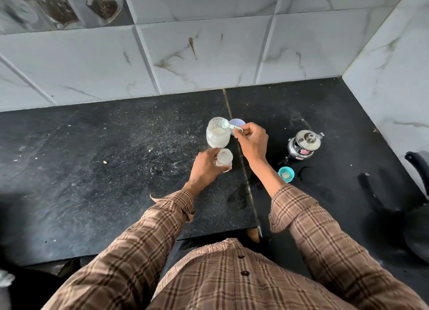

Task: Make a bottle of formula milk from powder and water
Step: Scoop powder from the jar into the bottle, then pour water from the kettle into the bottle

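Observation:
A clear jar (218, 133) of white powder stands open on the black counter. My right hand (251, 142) pinches the handle of a small teal scoop (228, 125), whose bowl holds powder over the jar's rim. Just in front of the jar stands a small clear baby bottle (224, 157), open at the top, and my left hand (205, 165) grips its side. A teal bottle cap with its teat (286, 174) lies to the right of my right forearm.
A steel kettle (304, 144) with a lid stands at the right. A pale lilac lid (237, 123) lies behind the jar. Tiled walls (209, 59) close the back and right. A dark pan (415, 216) sits at the right edge.

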